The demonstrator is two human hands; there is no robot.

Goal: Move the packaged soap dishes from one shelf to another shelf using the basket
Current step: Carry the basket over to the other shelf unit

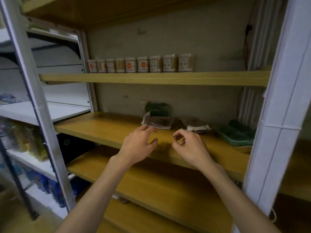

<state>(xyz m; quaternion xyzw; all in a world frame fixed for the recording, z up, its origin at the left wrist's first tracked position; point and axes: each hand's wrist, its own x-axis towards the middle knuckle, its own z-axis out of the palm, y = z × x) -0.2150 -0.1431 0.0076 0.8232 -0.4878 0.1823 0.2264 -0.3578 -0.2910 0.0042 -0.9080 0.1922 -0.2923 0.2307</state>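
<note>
Wooden shelf (104, 126) holds wrapped soap dishes (159, 122) at its back; left hand (137, 146) and right hand (190, 147) hover before them, fingers loosely apart, empty, seemingly poised to grab.

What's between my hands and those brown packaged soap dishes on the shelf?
Nothing visible: only bare shelf lies between the left hand, the right hand and the brown packages.

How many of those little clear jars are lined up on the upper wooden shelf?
9, in one row at the back of the upper shelf, from the leftmost jar to the rightmost jar. The left ones overlap, so another may be hidden behind them.
</note>
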